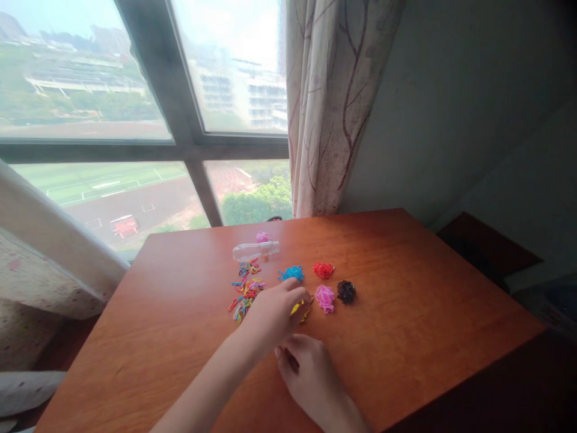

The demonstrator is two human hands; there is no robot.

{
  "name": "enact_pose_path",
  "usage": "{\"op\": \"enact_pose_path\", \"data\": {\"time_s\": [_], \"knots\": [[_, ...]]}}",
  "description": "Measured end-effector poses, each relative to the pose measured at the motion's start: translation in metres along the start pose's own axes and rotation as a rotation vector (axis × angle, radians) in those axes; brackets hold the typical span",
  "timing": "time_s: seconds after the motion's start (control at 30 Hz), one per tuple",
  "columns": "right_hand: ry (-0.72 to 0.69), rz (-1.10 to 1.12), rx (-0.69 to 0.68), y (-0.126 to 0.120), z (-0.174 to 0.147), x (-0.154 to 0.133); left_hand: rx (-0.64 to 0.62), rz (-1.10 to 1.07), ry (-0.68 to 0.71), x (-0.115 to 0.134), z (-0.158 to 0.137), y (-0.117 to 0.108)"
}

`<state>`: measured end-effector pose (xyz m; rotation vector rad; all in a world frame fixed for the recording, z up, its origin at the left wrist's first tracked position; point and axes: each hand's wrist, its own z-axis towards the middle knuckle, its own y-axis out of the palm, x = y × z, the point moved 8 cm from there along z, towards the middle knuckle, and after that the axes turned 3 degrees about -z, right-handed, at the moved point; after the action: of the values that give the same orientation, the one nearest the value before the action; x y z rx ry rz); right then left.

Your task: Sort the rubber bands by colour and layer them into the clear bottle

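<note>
Tabletop (396, 355) of reddish-brown wood fills the lower view, its far edge running below a window (193, 150) and a patterned curtain (315, 114). Its left edge slants down toward the lower left corner, and its right edge angles outward past a grey wall (442, 120). Broad stretches of wood lie on both sides of the small piles grouped near the middle, well apart from the side edges.

The piles look like thin elastic bands sorted by colour: a blue pile (292, 273), a red pile (323, 270), a pink pile (325, 299) and a black pile (347, 291). A mixed-colour pile (247, 288) spreads to their left. Behind it, a clear plastic bottle (256, 250) lies on its side, with a small pink object (263, 237) just beyond.

The left hand (291, 300) reaches in with bent fingers over a yellow pile (300, 309), partly covering it; whether the fingers grip a band cannot be told. The right hand (309, 364) sits just below and nearer the viewer, fingers curled inward, thumb close to them; what it holds, if anything, is too hidden to tell.
</note>
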<state>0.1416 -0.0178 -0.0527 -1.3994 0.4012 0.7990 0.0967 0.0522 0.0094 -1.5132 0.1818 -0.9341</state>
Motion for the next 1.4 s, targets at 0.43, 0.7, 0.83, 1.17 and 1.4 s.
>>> {"op": "enact_pose_path", "data": {"time_s": [0.43, 0.7, 0.83, 1.17, 1.4], "knots": [[-0.027, -0.096, -0.036, 0.004, -0.003, 0.000, -0.154, 0.080, 0.269, 0.047, 0.094, 0.051], [-0.024, -0.091, -0.042, 0.004, -0.004, -0.002, -0.061, -0.009, 0.197, 0.029, 0.076, 0.029], [-0.017, -0.055, -0.041, 0.001, -0.004, -0.005, 0.045, -0.050, 0.083, -0.001, 0.046, -0.004], [0.049, -0.214, -0.130, 0.002, 0.012, -0.014, 0.221, -0.168, -0.300, -0.091, -0.061, -0.042], [0.143, -0.435, -0.176, 0.015, 0.035, -0.022, 0.190, -0.171, -0.374, -0.101, -0.092, -0.027]]}}
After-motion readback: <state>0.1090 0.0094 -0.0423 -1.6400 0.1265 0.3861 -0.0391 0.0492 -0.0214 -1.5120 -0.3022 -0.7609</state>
